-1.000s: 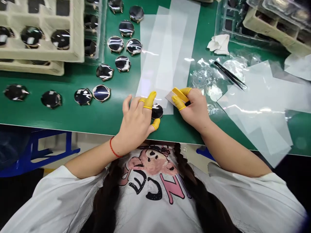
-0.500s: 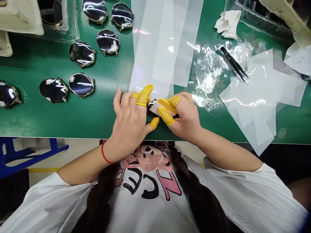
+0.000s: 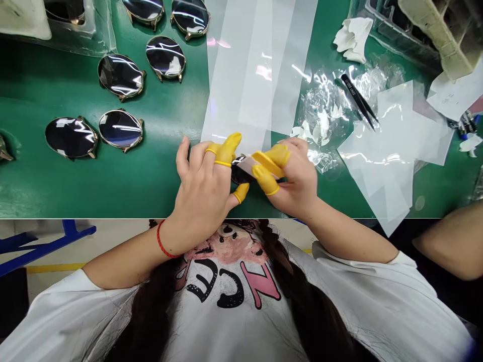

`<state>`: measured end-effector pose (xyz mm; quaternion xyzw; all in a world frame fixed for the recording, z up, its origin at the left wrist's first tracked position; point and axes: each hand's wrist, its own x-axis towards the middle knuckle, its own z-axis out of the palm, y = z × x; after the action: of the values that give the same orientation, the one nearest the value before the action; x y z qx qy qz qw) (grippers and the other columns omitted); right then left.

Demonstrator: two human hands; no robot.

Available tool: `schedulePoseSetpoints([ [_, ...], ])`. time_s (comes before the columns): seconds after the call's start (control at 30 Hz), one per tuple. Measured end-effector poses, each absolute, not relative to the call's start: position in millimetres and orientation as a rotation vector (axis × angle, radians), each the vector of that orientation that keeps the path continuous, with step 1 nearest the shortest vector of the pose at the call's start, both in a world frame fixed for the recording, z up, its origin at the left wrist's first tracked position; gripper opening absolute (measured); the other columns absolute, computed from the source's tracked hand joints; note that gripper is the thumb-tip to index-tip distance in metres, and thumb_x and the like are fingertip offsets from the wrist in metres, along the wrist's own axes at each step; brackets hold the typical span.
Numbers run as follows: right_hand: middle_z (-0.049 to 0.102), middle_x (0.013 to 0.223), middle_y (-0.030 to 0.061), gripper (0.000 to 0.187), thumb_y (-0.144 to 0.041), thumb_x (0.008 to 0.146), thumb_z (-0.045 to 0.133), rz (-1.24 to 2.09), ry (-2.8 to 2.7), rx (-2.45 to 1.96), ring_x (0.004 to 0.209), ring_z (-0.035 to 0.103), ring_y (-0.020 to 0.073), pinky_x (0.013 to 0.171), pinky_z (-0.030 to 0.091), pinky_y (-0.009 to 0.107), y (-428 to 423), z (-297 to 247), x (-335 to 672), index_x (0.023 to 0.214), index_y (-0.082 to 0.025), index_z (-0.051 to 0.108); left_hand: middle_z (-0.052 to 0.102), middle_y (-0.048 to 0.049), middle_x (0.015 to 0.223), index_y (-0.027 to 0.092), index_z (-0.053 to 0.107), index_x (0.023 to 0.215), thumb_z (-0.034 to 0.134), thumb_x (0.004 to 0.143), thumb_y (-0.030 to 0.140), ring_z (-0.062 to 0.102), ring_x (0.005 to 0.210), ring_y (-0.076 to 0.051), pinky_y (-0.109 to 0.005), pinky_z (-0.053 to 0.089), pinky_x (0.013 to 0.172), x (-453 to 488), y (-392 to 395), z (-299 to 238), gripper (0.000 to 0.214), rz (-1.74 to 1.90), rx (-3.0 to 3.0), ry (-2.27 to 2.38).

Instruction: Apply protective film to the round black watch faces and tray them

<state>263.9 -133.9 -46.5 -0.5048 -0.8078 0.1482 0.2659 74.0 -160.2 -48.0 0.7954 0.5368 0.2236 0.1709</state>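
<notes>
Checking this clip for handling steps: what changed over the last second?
The right hand moved left, carrying the pale card it pinches onto the dark round watch case beside the left hand. Another person's forearm came in at the right edge. The tweezers stayed where they lay.

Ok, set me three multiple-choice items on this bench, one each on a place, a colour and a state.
1. Where do the black tweezers lie?
A. Right of the film strips, by crumpled clear plastic
B. Inside a pulp tray
C. Under the left hand

2. What colour is the cord on the left wrist?
A. Blue
B. Red
C. Yellow

3. What state is the pale strip at the right hand in?
A. Lying alone on the mat
B. Gripped by the tweezers
C. Pinched in yellow-capped fingers

Answers: 1 A, the tweezers sit beside the plastic; 2 B, the cord shows red; 3 C, the strip sits between the capped fingers.
</notes>
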Motion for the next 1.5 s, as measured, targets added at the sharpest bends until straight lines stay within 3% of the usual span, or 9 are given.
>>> schedulePoseSetpoints([
  [0.23, 0.048, 0.069, 0.0028, 0.035, -0.052, 0.099, 0.045, 0.432, -2.187, -1.601, 0.073, 0.049, 0.0204, 0.084, 0.047, 0.047, -118.5, -52.7, 282.9, 0.078, -0.024, 0.05, 0.059, -0.0094, 0.114, 0.025, 0.038, 0.139, 0.069, 0.085, 0.03, 0.053, 0.121, -0.035, -0.07, 0.023, 0.119, 74.5, -159.8, -47.7, 0.062, 0.674, 2.234, 1.518],
  [0.37, 0.051, 0.071, 0.0024, 0.037, -0.055, 0.1, 0.042, 0.548, -2.201, -1.451, 0.074, 0.052, 0.0198, 0.085, 0.048, 0.046, -119.1, -43.3, 281.3, 0.083, -0.024, 0.054, 0.06, -0.0103, 0.117, 0.022, 0.036, 0.143, 0.067, 0.087, 0.028, 0.052, 0.123, -0.035, -0.071, 0.021, 0.12, 72.9, -159.7, -46.7, 0.064, 0.64, 2.226, 1.495],
  [0.57, 0.048, 0.066, 0.001, 0.048, -0.066, 0.093, 0.048, 0.718, -2.417, -1.391, 0.068, 0.049, 0.0183, 0.087, 0.047, 0.045, -98.1, -34.2, 267.5, 0.071, -0.024, 0.045, 0.059, -0.0124, 0.123, 0.021, 0.036, 0.142, 0.065, 0.09, 0.032, 0.051, 0.128, -0.034, -0.067, 0.019, 0.122, 70.4, -158.6, -47.9, 0.061, 0.633, 2.247, 1.468],
  [0.8, 0.051, 0.07, 0.0016, 0.049, -0.071, 0.091, 0.047, 0.689, -2.467, -1.386, 0.071, 0.05, 0.0198, 0.09, 0.046, 0.047, -82.4, -34.8, 274.3, 0.073, -0.025, 0.047, 0.058, -0.0147, 0.128, 0.02, 0.033, 0.144, 0.06, 0.093, 0.039, 0.049, 0.13, -0.035, -0.068, 0.016, 0.122, 69.9, -155.2, -48.9, 0.061, 0.631, 2.206, 1.441],
  [1.07, 0.062, 0.081, 0.0039, 0.04, -0.06, 0.098, 0.041, 0.569, -2.711, -1.149, 0.092, 0.056, 0.0228, 0.095, 0.041, 0.046, -57.6, -32.0, 273.7, 0.086, -0.026, 0.059, 0.05, -0.014, 0.141, 0.021, 0.026, 0.148, 0.057, 0.094, 0.044, 0.042, 0.139, -0.035, -0.065, 0.009, 0.124, 59.7, -145.7, -57.4, 0.066, 0.626, 2.217, 1.342],
  [1.27, 0.065, 0.089, 0.0047, 0.041, -0.055, 0.101, 0.037, 0.618, -2.751, -1.031, 0.091, 0.057, 0.0203, 0.089, 0.045, 0.041, -66.6, -16.6, 278.3, 0.088, -0.024, 0.062, 0.053, -0.0076, 0.141, 0.027, 0.022, 0.151, 0.058, 0.093, 0.044, 0.046, 0.137, -0.027, -0.059, 0.006, 0.128, 56.1, -139.7, -58.6, 0.07, 0.624, 2.188, 1.299],
  [1.5, 0.059, 0.075, 0.0029, 0.042, -0.05, 0.103, 0.039, 0.429, -2.872, -0.956, 0.086, 0.056, 0.0195, 0.089, 0.044, 0.044, -58.0, -23.0, 254.1, 0.076, -0.022, 0.056, 0.038, -0.0166, 0.156, 0.023, 0.024, 0.146, 0.063, 0.09, 0.047, 0.038, 0.145, -0.035, -0.065, 0.009, 0.124, 50.5, -133.3, -64.2, 0.072, 0.532, 2.252, 1.256],
])
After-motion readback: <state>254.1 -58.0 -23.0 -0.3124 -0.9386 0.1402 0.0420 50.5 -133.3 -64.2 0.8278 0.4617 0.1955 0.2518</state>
